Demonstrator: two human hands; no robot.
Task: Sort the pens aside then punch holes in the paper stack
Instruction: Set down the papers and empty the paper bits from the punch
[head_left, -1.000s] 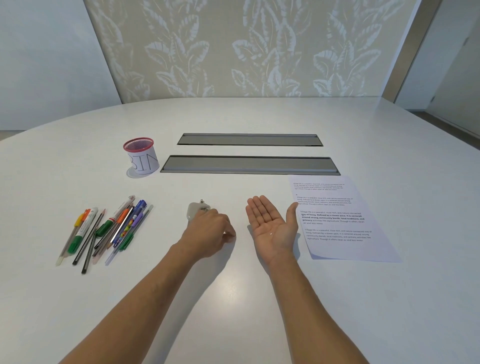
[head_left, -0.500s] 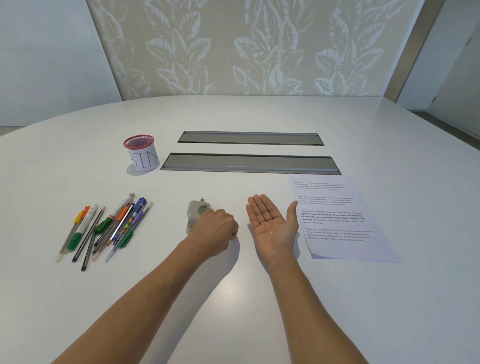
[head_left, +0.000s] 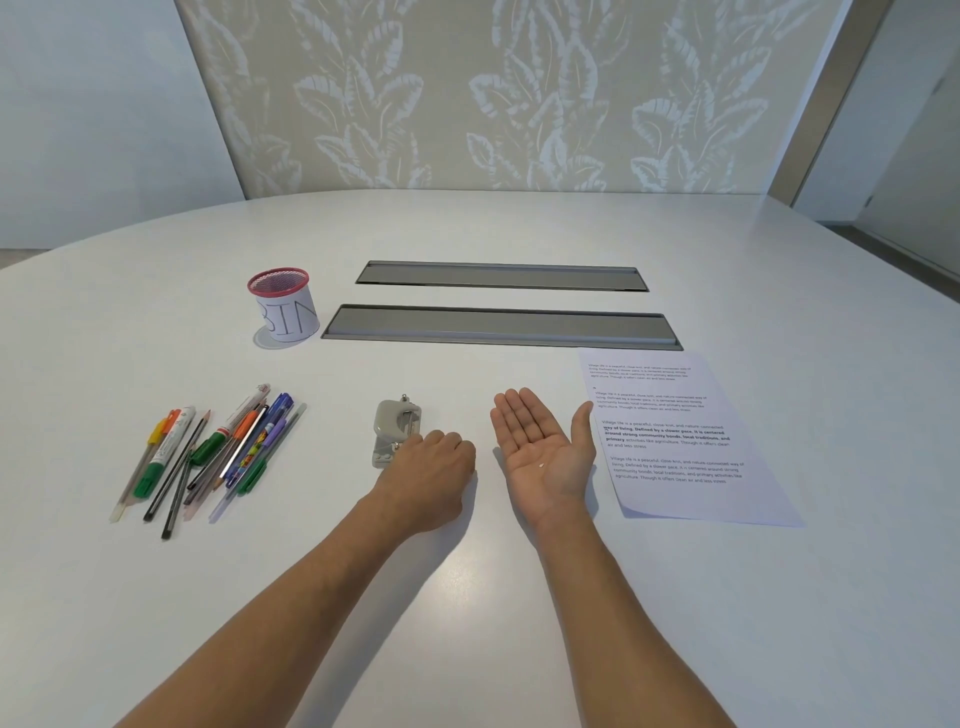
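The pens (head_left: 208, 457) lie heaped at the table's (head_left: 519, 623) left, the paper (head_left: 675, 436) at its right, the hole punch (head_left: 397, 431) between. The left hand (head_left: 431, 478), fingers curled with nothing visibly held, rests just beside the punch; the right hand (head_left: 543, 452) lies palm-up, fingers straight.

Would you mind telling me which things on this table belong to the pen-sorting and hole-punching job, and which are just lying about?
Belongs to the job:
- pens, piled at the left
- hole punch, beside the left hand
- paper stack, right of the upturned right hand

Just lying about:
- mesh cup labelled BIN
- two grey table hatches
- a small white speck on the right palm
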